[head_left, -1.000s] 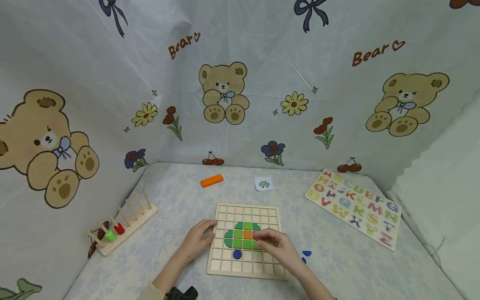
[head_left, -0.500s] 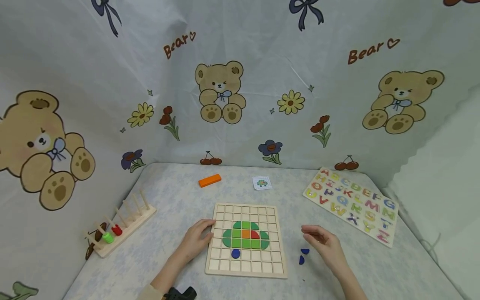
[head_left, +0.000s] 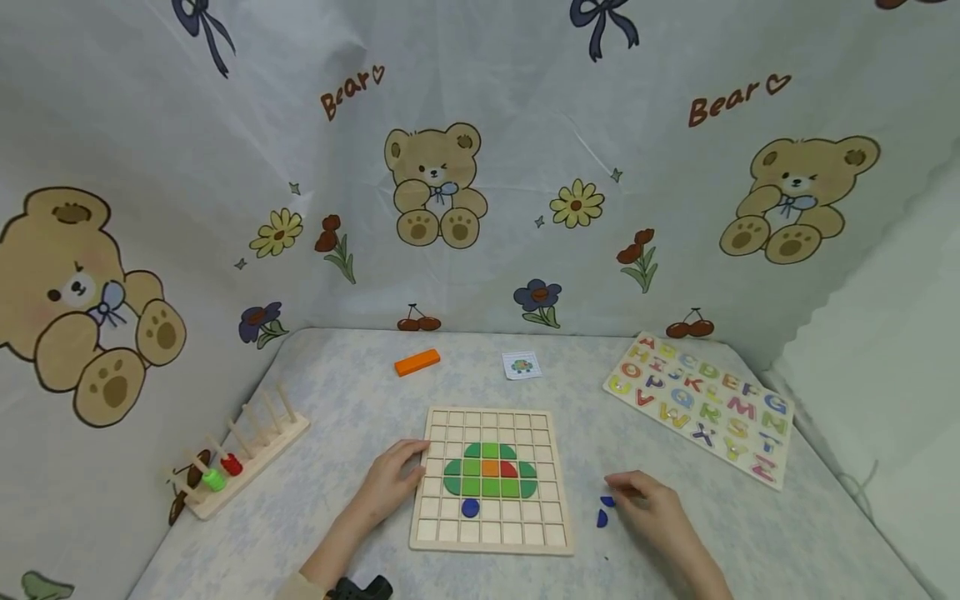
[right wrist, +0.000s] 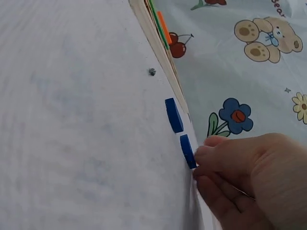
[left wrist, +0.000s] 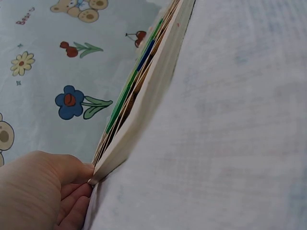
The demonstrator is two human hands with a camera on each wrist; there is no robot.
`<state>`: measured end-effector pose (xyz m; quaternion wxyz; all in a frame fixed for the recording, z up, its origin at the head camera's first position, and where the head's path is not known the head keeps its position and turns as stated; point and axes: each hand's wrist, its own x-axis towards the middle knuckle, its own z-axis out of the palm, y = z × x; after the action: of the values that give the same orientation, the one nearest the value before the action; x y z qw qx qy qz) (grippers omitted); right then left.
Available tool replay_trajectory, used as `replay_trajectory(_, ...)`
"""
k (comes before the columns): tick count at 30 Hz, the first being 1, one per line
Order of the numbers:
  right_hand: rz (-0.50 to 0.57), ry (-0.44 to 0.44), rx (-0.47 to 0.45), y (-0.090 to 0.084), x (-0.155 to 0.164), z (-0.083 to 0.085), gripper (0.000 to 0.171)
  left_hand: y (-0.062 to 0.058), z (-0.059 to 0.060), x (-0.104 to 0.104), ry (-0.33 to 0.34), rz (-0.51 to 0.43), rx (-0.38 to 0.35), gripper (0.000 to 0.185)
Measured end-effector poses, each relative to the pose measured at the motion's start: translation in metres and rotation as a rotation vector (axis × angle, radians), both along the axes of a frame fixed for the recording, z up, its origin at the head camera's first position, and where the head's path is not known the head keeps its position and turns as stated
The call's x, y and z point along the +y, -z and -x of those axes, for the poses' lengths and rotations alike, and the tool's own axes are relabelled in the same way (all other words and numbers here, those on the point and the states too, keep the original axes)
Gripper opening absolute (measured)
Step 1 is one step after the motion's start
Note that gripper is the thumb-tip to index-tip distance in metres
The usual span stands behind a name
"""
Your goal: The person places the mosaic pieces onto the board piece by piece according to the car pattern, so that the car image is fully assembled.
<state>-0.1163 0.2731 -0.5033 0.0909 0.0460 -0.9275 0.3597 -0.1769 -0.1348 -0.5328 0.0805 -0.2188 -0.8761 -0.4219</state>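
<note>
Down on the bench (head_left: 360,400), the right hand (head_left: 651,504) lies to the right of the wooden grid board (head_left: 491,479), its fingertips (right wrist: 201,155) curled onto the farther of two small blue pieces (head_left: 607,502); the other blue piece (head_left: 601,518) sits just beside it, nearer the person. The left hand (head_left: 396,479) rests with relaxed fingers against the board's left edge, holding nothing. On the board, green tiles (head_left: 472,479) surround an orange and a red one, with a blue round piece (head_left: 470,507) below them.
</note>
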Motion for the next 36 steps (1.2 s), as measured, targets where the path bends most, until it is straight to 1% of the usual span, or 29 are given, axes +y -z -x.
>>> replay_trajectory(4, -0.016, -0.06, 0.047, 0.009, 0.002, -0.001, 0.028, -0.002, 0.0, 0.0, 0.0, -0.006, -0.008, 0.039)
replay_trajectory(7, -0.034, -0.07, 0.101, 0.011, 0.002, -0.001, 0.028, -0.002, 0.0, 0.001, -0.003, -0.007, -0.014, 0.039)
replay_trajectory(11, -0.078, -0.071, 0.146, 0.011, 0.001, 0.001, 0.028, -0.002, 0.001, 0.0, -0.003, -0.003, -0.007, 0.039)
replay_trajectory(14, -0.116, -0.056, 0.155, 0.011, -0.001, 0.003, 0.027, -0.001, 0.002, -0.001, -0.001, -0.002, 0.005, 0.039)
replay_trajectory(19, -0.118, -0.034, 0.183, 0.012, -0.002, 0.006, 0.021, 0.0, 0.003, -0.001, -0.008, -0.002, 0.005, 0.039)
replay_trajectory(22, -0.117, -0.018, 0.175, 0.015, -0.003, 0.006, 0.02, 0.001, 0.002, -0.001, -0.016, -0.004, -0.01, 0.039)
replay_trajectory(26, -0.121, 0.007, 0.141, 0.016, -0.005, 0.005, 0.019, 0.002, 0.0, -0.001, -0.022, -0.008, -0.025, 0.04)
replay_trajectory(28, -0.124, 0.025, 0.142, 0.016, -0.005, 0.004, 0.019, 0.003, 0.0, -0.001, -0.019, -0.009, -0.022, 0.04)
replay_trajectory(32, -0.076, 0.051, 0.117, 0.015, -0.006, 0.003, 0.026, 0.004, 0.001, -0.001, -0.015, -0.006, -0.017, 0.04)
replay_trajectory(36, 0.024, -0.002, 0.065, 0.013, -0.007, 0.002, 0.038, 0.004, 0.002, 0.0, -0.014, -0.001, -0.019, 0.04)
